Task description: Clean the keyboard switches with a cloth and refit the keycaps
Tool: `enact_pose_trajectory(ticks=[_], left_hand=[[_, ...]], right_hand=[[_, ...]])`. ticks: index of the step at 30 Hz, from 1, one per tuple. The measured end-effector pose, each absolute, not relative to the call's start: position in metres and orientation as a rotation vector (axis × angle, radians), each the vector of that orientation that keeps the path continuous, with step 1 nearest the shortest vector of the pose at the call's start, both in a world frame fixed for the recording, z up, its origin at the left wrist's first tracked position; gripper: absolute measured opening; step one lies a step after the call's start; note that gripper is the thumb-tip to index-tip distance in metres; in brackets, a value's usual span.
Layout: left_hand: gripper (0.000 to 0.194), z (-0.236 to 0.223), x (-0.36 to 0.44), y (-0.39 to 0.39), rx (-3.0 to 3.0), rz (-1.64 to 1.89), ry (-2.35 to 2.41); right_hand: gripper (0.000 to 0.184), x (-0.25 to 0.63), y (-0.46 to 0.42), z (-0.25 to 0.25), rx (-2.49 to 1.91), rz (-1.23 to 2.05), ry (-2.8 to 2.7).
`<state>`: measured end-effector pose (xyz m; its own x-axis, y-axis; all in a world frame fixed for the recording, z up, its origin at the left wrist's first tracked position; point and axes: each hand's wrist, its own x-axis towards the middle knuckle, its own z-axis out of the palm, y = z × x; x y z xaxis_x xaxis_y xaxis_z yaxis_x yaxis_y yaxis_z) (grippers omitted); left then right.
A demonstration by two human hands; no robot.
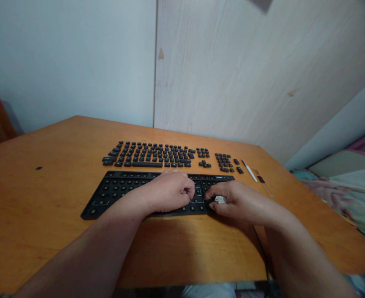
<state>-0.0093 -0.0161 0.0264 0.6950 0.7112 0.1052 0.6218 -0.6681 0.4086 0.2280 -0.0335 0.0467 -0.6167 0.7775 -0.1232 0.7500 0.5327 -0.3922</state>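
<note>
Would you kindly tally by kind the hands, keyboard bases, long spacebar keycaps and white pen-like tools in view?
Left hand and right hand: 2
Keyboard base: 1
Long spacebar keycap: 1
White pen-like tool: 1
Total: 5

My feed reads dim, under soft, diffuse light. The pale wall (70, 62) at 10 o'clock registers cool and flat. A soft-edged shadow falls at 6 o'clock on the table (182, 252), below the keyboard (201, 189). Wide-angle stretch slants outer lines; the 2 o'clock corner darkens. I find the bedding (340, 186) near 4 o'clock soft and central keycap (147, 164) legends unresolved.
</note>
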Motion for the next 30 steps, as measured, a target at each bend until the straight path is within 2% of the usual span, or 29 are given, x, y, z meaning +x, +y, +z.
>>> enact_pose_trajectory(ticks=[4,30], left_hand=[[0.022,0.0277,-0.0086,-0.0169,2.549,0.351,1.056],[0.025,0.0230,-0.0094,-0.0145,2.537,0.303,1.096]], right_hand=[[0.031,0.2260,-0.0340,0.0475,-1.326,0.667,-2.712],[0.028,0.2203,-0.0378,0.0488,-1.339,0.667,-2.749]])
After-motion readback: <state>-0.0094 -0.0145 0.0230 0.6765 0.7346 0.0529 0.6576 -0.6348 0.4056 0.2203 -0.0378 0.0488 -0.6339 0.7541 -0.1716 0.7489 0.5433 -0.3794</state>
